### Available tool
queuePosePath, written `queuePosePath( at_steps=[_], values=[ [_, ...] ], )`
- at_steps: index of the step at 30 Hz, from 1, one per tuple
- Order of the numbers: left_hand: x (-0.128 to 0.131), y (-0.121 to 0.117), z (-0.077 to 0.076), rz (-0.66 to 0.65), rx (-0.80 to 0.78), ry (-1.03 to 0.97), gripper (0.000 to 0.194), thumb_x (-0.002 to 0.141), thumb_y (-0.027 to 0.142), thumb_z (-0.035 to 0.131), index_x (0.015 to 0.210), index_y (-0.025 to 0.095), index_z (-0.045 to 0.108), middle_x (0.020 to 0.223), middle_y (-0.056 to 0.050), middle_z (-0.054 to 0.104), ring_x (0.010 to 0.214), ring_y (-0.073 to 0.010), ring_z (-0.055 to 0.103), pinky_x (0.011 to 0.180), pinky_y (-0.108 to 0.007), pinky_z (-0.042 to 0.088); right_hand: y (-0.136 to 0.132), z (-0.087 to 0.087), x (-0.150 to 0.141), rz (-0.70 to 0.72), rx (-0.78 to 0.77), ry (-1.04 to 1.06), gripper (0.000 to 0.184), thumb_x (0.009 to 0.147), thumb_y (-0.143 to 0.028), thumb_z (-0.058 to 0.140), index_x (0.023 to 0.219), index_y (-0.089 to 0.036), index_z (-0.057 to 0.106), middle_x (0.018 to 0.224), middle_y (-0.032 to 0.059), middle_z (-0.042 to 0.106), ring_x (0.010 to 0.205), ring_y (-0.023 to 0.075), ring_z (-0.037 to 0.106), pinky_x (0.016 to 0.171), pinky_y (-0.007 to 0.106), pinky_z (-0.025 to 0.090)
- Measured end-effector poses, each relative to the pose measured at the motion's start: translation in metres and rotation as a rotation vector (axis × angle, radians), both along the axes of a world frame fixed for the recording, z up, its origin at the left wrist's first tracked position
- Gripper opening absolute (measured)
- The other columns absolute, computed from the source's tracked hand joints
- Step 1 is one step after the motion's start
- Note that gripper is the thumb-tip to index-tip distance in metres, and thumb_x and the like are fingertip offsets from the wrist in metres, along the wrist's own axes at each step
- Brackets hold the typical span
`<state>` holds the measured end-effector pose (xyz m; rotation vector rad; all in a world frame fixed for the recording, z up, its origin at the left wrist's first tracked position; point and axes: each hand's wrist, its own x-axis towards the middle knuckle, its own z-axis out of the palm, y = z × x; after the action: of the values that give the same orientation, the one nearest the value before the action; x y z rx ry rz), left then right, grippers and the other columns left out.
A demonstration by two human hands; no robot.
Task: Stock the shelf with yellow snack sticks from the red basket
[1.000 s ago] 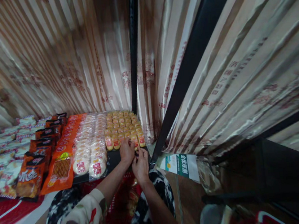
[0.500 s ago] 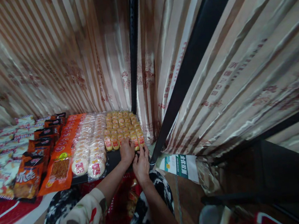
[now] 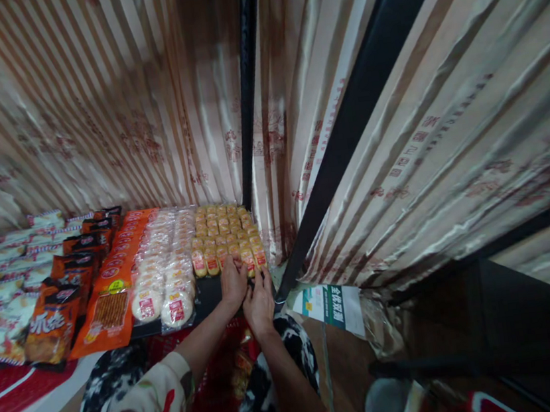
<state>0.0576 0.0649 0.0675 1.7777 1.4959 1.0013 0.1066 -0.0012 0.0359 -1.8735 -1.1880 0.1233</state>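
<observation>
Pleated, printed curtains (image 3: 139,82) rise behind a black shelf (image 3: 210,297) of packaged snacks (image 3: 52,327). Rows of small yellow wrapped cakes (image 3: 224,225) stand at its right end; left hand (image 3: 234,282) and right hand (image 3: 260,301) reach their front row, fingers curled, whether pinching any I cannot tell.

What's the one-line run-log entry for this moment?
left hand: at front row, yellow packs | right hand: beside it, same row | grip: unclear | left of packs: round white packs, orange pouch | behind: pleated sheeting
</observation>
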Motion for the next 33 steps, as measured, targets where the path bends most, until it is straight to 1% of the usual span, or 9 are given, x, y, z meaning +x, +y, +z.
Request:
queuePosePath(
  at_steps=[5,8,12,15,17,19,23,28,33],
  values=[
    [-0.005,-0.007,-0.002,0.004,0.019,-0.155,0.014,0.079,0.016,0.051,0.093,0.016,0.050,0.078,0.000,0.056,0.067,-0.0115,0.056,0.069,-0.025,0.046,0.000,0.001,0.000,0.009,-0.024,-0.003,0.052,0.079,-0.011,0.039,0.131,-0.013,0.045,0.138,0.0157,0.038,0.127,0.0241,0.040,0.101,0.039,0.039],
    [-0.006,-0.008,-0.004,-0.024,0.012,-0.176,0.013,0.079,0.016,0.051,0.092,0.016,0.052,0.080,-0.003,0.059,0.071,-0.0131,0.059,0.072,-0.027,0.048,0.000,-0.001,-0.001,0.003,-0.021,-0.004,0.052,0.080,-0.012,0.038,0.131,-0.013,0.044,0.139,0.0151,0.037,0.126,0.0234,0.041,0.101,0.038,0.039],
    [-0.006,-0.009,-0.006,-0.062,0.028,-0.142,0.018,0.081,0.016,0.050,0.097,0.016,0.057,0.091,-0.006,0.063,0.083,-0.0153,0.061,0.081,-0.031,0.048,0.000,-0.002,0.000,0.006,-0.008,-0.004,0.053,0.080,-0.012,0.037,0.133,-0.015,0.043,0.140,0.0147,0.037,0.124,0.0235,0.043,0.099,0.038,0.041],
    [-0.006,-0.011,-0.005,-0.082,0.054,-0.053,0.025,0.082,0.015,0.049,0.105,0.016,0.057,0.103,-0.009,0.063,0.094,-0.0171,0.059,0.088,-0.033,0.046,0.000,-0.003,0.000,0.010,0.008,0.005,0.054,0.079,-0.011,0.037,0.133,-0.016,0.043,0.139,0.0147,0.037,0.122,0.0236,0.045,0.098,0.039,0.042],
    [-0.007,-0.012,-0.003,-0.093,0.064,-0.008,0.029,0.082,0.015,0.048,0.109,0.015,0.056,0.108,-0.009,0.061,0.099,-0.0178,0.057,0.091,-0.034,0.045,0.000,-0.003,0.000,0.015,0.012,0.007,0.054,0.079,-0.012,0.038,0.133,-0.016,0.043,0.139,0.0150,0.038,0.121,0.0235,0.046,0.097,0.039,0.042],
    [-0.007,-0.013,-0.003,-0.103,0.068,0.009,0.030,0.083,0.014,0.047,0.111,0.016,0.056,0.108,-0.009,0.061,0.100,-0.0177,0.057,0.091,-0.034,0.045,0.000,-0.004,0.000,0.017,0.019,0.006,0.054,0.079,-0.012,0.038,0.133,-0.016,0.043,0.138,0.0148,0.038,0.120,0.0233,0.048,0.097,0.039,0.043],
    [-0.009,-0.013,-0.004,-0.107,0.075,0.000,0.028,0.083,0.015,0.047,0.110,0.015,0.056,0.103,-0.009,0.061,0.095,-0.0172,0.058,0.089,-0.033,0.046,-0.001,-0.003,0.000,0.014,0.037,0.004,0.056,0.078,-0.012,0.040,0.134,-0.017,0.041,0.137,0.0138,0.040,0.118,0.0224,0.049,0.096,0.039,0.043],
    [-0.010,-0.015,-0.004,-0.129,0.095,-0.028,0.026,0.083,0.013,0.046,0.106,0.015,0.057,0.098,-0.008,0.062,0.089,-0.0156,0.059,0.086,-0.031,0.048,-0.002,0.001,0.000,0.011,0.041,-0.002,0.060,0.078,-0.012,0.038,0.138,-0.018,0.035,0.142,0.0134,0.034,0.118,0.0219,0.049,0.094,0.038,0.045],
    [-0.010,-0.014,-0.002,-0.118,0.096,0.004,0.027,0.082,0.012,0.046,0.106,0.014,0.058,0.101,-0.009,0.063,0.094,-0.0171,0.058,0.088,-0.033,0.047,0.000,0.001,0.000,0.021,0.017,0.002,0.061,0.079,-0.012,0.037,0.140,-0.016,0.032,0.145,0.0144,0.031,0.118,0.0217,0.050,0.094,0.036,0.044]
  ],
)
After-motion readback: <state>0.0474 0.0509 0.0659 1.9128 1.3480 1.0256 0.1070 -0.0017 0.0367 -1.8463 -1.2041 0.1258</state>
